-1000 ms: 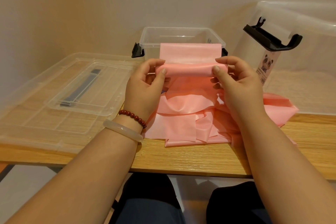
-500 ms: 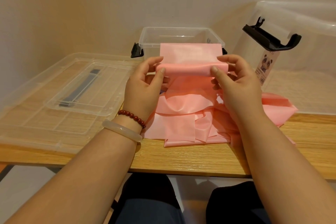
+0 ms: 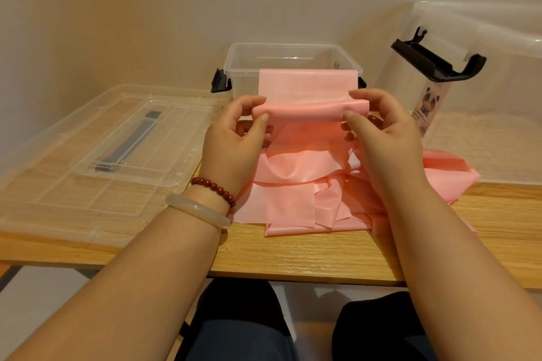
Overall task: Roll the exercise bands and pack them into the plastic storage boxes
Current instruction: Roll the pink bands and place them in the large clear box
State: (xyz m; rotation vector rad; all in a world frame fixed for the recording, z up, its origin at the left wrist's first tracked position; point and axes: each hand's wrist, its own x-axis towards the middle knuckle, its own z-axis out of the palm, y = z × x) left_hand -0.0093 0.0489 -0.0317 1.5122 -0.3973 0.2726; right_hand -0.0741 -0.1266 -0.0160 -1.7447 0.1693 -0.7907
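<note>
Two hands are occupied with one pink exercise band (image 3: 308, 82). The started roll (image 3: 308, 110) is pinched at its nine o'clock end by the left hand (image 3: 234, 141), thumb in front and fingers curled behind. Its three o'clock end is pinched by the right hand (image 3: 384, 138) in the same way. The roll is held off the table (image 3: 293, 258), just in front of the small clear storage box (image 3: 290, 48) at twelve o'clock. A flat length of band rises from it against the box's front wall, though whether it rests on the rim cannot be told. The remainder hangs down to a crumpled heap (image 3: 293, 205) at six o'clock.

The winding is best kept tight and even: both ends should be turned together, so that the edges lie flush and no cone is formed. Slack should be drawn up and flattened before it is taken in, since the heap is folded over itself and creases would probably be wound into the roll.

A clear lid (image 3: 73, 190) with a grey handle lies flat at nine o'clock, well apart from the work. A larger clear box (image 3: 498, 82) with a black clip (image 3: 437, 61) and a panda label (image 3: 431, 102) stands at two o'clock. Part of the heap is spread toward it beneath the right forearm, where it could be pinned. A bead bracelet (image 3: 214, 186) and a pale bangle (image 3: 196, 211) are worn on the left wrist, near the heap's edge.
</note>
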